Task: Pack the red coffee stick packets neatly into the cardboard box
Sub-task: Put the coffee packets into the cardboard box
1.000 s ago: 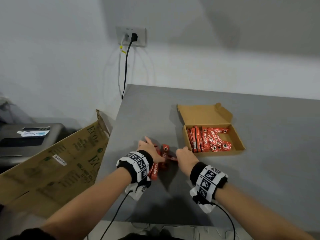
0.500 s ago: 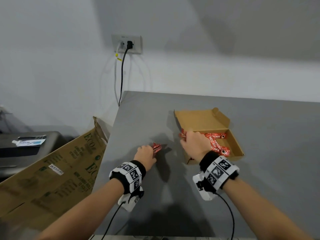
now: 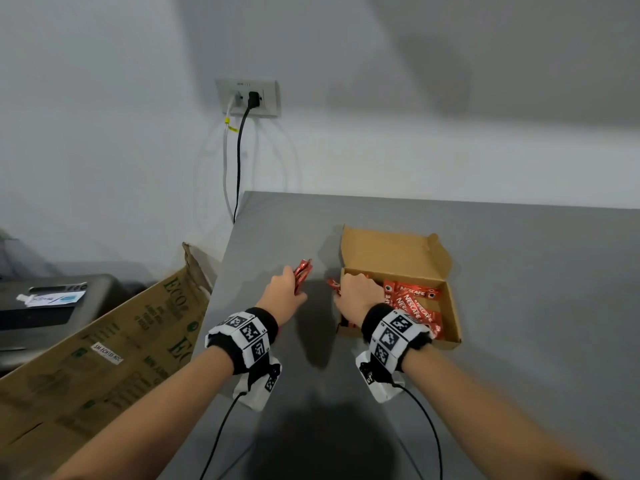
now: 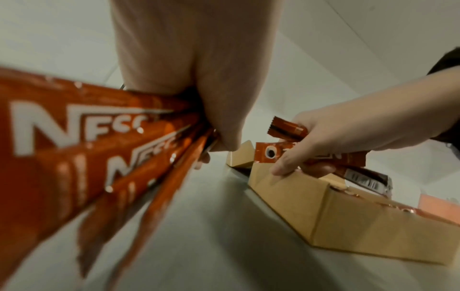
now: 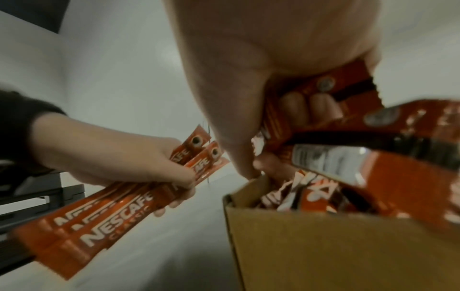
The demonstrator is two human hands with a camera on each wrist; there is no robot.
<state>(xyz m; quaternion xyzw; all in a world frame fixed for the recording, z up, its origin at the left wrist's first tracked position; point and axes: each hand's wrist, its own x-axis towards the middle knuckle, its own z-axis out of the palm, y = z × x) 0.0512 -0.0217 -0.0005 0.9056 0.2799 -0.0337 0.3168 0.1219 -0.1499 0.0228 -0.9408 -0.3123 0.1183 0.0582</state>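
Observation:
An open cardboard box (image 3: 450, 306) sits on the grey table with several red coffee stick packets (image 3: 415, 299) lying inside. My left hand (image 3: 284, 292) grips a bundle of red packets (image 3: 302, 273) above the table, left of the box; the same bundle (image 5: 119, 204) shows in the right wrist view. My right hand (image 3: 358, 294) holds a few red packets (image 4: 286, 153) over the box's left wall (image 4: 286, 189), its fingers curled around them. The packets it holds (image 5: 373, 157) hang just above those in the box.
A large brown carton (image 3: 104, 348) leans against the table's left edge. A dark printer (image 3: 52, 306) stands further left. A wall socket (image 3: 247, 98) with two cables is behind the table. Bare grey tabletop (image 3: 536, 341) lies right of the box.
Both hands lifted packets off the table. The right hand carried its packets to the box's left side, and the left hand rose with its bundle towards the box.

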